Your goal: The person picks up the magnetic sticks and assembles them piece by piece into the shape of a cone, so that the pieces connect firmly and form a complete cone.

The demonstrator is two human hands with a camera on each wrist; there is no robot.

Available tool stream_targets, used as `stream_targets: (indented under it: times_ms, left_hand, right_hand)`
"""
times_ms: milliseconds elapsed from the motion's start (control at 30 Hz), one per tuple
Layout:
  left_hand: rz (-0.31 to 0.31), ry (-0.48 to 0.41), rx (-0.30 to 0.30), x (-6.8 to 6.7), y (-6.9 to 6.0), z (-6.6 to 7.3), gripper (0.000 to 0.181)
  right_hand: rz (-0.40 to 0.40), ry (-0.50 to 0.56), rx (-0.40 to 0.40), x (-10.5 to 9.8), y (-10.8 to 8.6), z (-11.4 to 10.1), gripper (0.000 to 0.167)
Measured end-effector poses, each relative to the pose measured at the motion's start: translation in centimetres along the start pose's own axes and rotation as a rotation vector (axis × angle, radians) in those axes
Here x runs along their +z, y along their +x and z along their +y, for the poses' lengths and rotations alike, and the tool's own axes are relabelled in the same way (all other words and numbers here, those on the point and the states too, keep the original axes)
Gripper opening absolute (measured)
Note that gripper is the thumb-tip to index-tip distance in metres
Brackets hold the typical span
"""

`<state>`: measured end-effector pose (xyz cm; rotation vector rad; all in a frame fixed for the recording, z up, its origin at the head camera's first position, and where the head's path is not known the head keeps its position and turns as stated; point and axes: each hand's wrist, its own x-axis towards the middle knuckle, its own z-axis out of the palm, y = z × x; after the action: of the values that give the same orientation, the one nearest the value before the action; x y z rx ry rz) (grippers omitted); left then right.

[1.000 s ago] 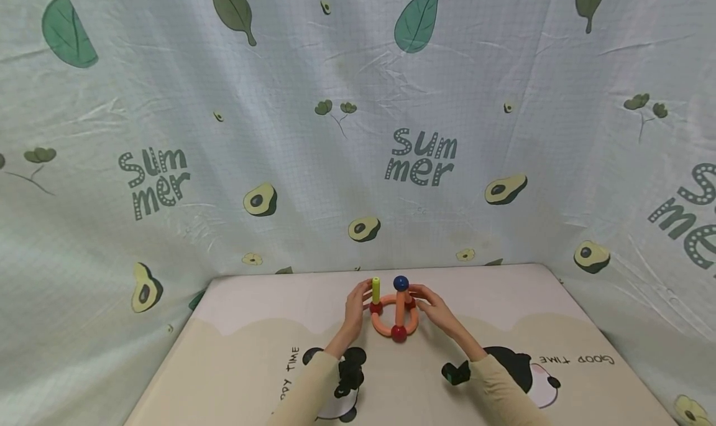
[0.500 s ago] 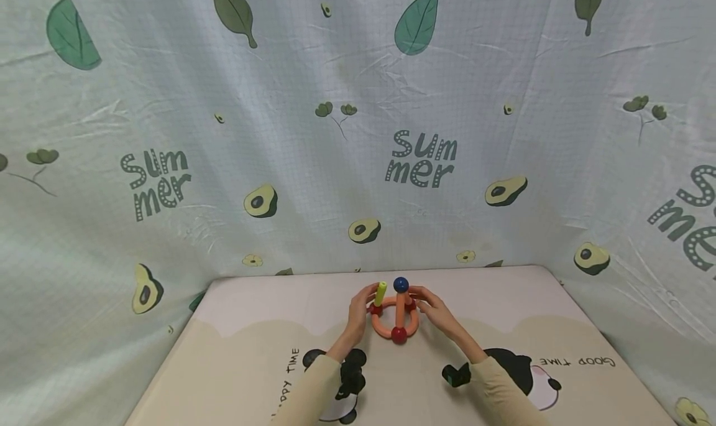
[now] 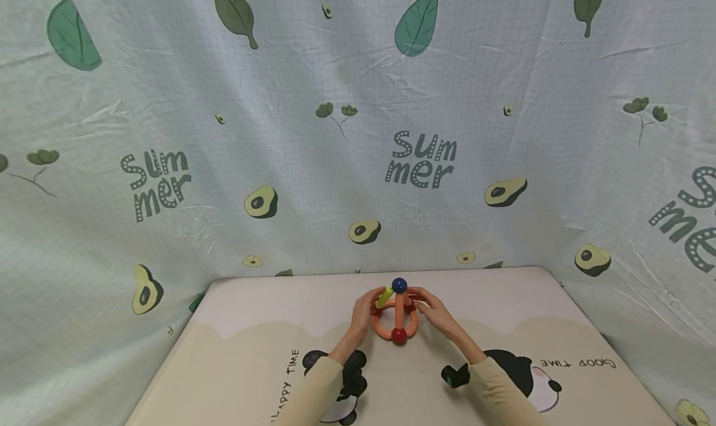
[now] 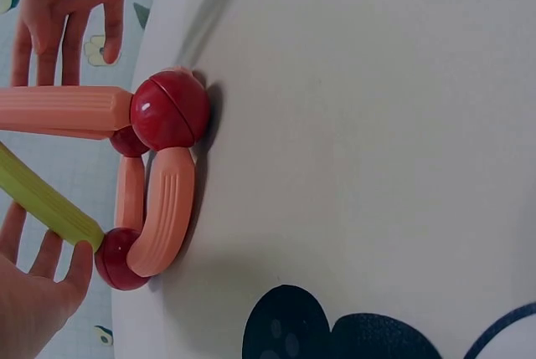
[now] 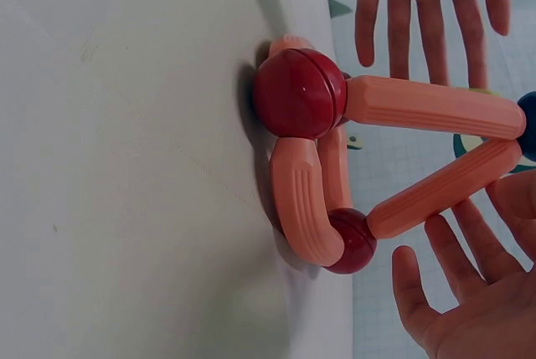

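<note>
A magnetic building toy stands on the table: curved orange rods form a ring with red balls. Straight orange rods rise from the red balls to a blue ball on top. A yellow-green rod leans from the left red ball towards the blue ball; its upper end appears close to that ball, contact unclear. My left hand touches this rod's outer side with extended fingers. At the right, my right hand has loosely spread fingers against or very near the rear orange rod.
The table has a printed cover with a panda figure on the left and a black-and-white animal on the right. A patterned curtain hangs directly behind the table's far edge.
The yellow-green rod has tipped from upright to leaning right, towards the blue ball. My left hand has moved slightly right with it; my right hand stays nearly still.
</note>
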<state>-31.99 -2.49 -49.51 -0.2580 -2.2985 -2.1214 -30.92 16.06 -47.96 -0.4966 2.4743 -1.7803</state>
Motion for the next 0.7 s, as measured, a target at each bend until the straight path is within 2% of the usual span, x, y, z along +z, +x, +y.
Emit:
stream_targets:
  times_ms: [200,333,467,600,700]
  left_hand:
    - [-0.009,-0.006,-0.003,0.1,-0.1,0.0,0.043]
    - [-0.021,-0.019,-0.011,0.0,-0.2,0.1,0.041]
    - [-0.032,-0.032,0.0,-0.2,-0.8,1.3,0.04]
    - [-0.038,-0.005,0.011,-0.2,-1.6,2.7,0.04]
    - [-0.044,0.024,0.017,-0.2,-2.0,3.1,0.041]
  right_hand:
    - [0.004,-0.045,-0.024,0.0,1.0,2.1,0.037]
    - [0.005,-0.054,-0.04,0.0,1.2,2.7,0.037]
    - [0.008,-0.067,-0.038,0.2,1.1,2.1,0.037]
    - [0.006,-0.072,-0.038,0.2,0.4,0.4,0.037]
    - [-0.004,-0.069,-0.039,0.2,0.1,-0.4,0.037]
